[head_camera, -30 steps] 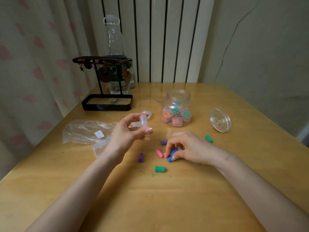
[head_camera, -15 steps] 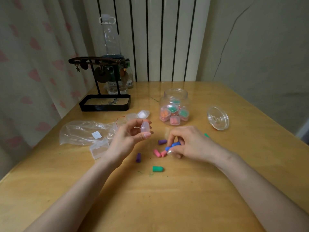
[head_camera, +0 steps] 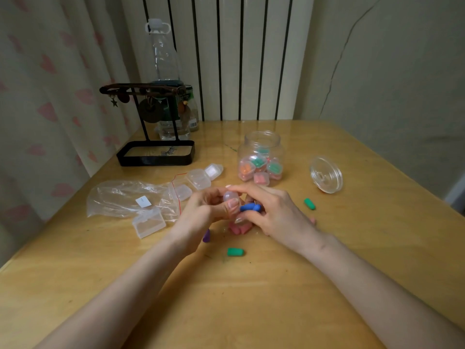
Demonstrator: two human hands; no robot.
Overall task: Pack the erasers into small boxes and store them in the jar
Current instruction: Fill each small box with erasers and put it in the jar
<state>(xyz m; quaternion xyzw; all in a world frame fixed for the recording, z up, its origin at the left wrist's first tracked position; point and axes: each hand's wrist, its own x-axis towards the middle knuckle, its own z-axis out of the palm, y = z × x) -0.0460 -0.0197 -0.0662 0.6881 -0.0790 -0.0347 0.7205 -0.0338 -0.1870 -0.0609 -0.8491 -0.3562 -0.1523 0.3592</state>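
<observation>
A person's left hand [head_camera: 208, 215] pinches a small clear box [head_camera: 230, 197] between thumb and fingertips. The right hand [head_camera: 276, 212], drawn up against it, grips a blue eraser [head_camera: 250, 207] just beside the box, so the two hands meet low over the table [head_camera: 251, 298]. Whether the box's lid stands open cannot be told from here. Pink erasers [head_camera: 239, 228] lie directly beneath the hands, a purple eraser [head_camera: 206, 235] shows by the left wrist, one green eraser [head_camera: 235, 252] lies nearer the camera and another green piece [head_camera: 309, 204] sits off to the right. Beyond the hands stands the jar [head_camera: 261, 137], uncapped and already holding several filled boxes, with its clear lid [head_camera: 325, 175] lying apart to the right. Empty boxes [head_camera: 198, 178] spill from a plastic bag [head_camera: 120, 197] on the left. The step in hand appears to be loading the blue eraser into the held box. The next move likely calls for seating the eraser fully inside, snapping the box shut and dropping it through the jar's mouth, with plenty of loose erasers left to pack.
</observation>
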